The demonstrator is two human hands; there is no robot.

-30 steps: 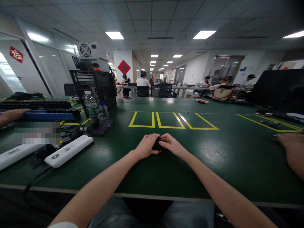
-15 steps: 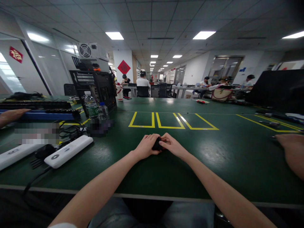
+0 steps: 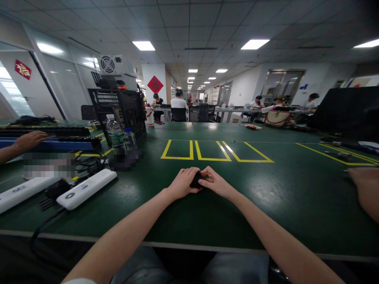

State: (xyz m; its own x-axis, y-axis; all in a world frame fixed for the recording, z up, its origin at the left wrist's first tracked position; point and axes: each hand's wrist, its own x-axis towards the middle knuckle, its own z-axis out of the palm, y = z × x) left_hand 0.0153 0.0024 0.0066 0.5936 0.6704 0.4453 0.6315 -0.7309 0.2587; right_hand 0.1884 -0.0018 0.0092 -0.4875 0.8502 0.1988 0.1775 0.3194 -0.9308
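Head view: left hand (image 3: 184, 182) and right hand (image 3: 214, 182) grip a black object (image 3: 196, 180); red sign (image 3: 23, 70) reads 福.

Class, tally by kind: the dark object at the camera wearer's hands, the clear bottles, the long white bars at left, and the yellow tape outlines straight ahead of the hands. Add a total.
Dark object between left hand and right hand: 1
Clear bottles: 2
Long white bars: 2
Yellow tape outlines: 3
Total: 8

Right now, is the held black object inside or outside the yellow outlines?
Outside: left hand and right hand hold the black object nearer the camera than the outlines.
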